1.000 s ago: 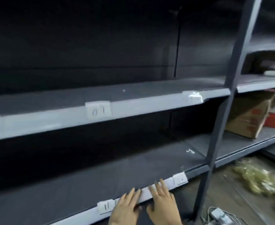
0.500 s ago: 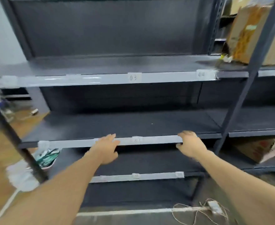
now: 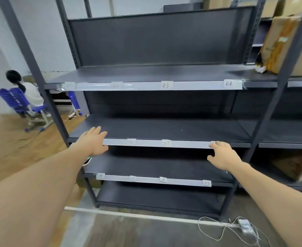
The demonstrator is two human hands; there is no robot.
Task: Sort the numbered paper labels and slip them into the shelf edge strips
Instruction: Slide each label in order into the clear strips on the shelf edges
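Note:
A dark grey shelf rack fills the view. Its top edge strip (image 3: 146,85) carries paper labels, among them 03 (image 3: 165,85) and 04 (image 3: 228,83). The middle edge strip (image 3: 186,144) holds labels 06 (image 3: 131,141) and 07 (image 3: 166,143). The bottom edge strip (image 3: 146,179) shows labels 09 (image 3: 100,175), 11 (image 3: 163,179) and 12 (image 3: 207,183). My left hand (image 3: 93,141) rests with straight fingers on the left end of the middle strip. My right hand (image 3: 223,155) touches that strip's right end with its fingertips. Neither hand holds a label.
A person sits on a blue chair (image 3: 21,102) at the far left. Cardboard boxes (image 3: 280,43) stand on the neighbouring rack at the right. A white cable and power strip (image 3: 243,227) lie on the floor at the rack's foot.
The view has pulled back and up from the bottom shelf. My hands left the bottom strip and now sit spread wide at the two ends of the middle strip.

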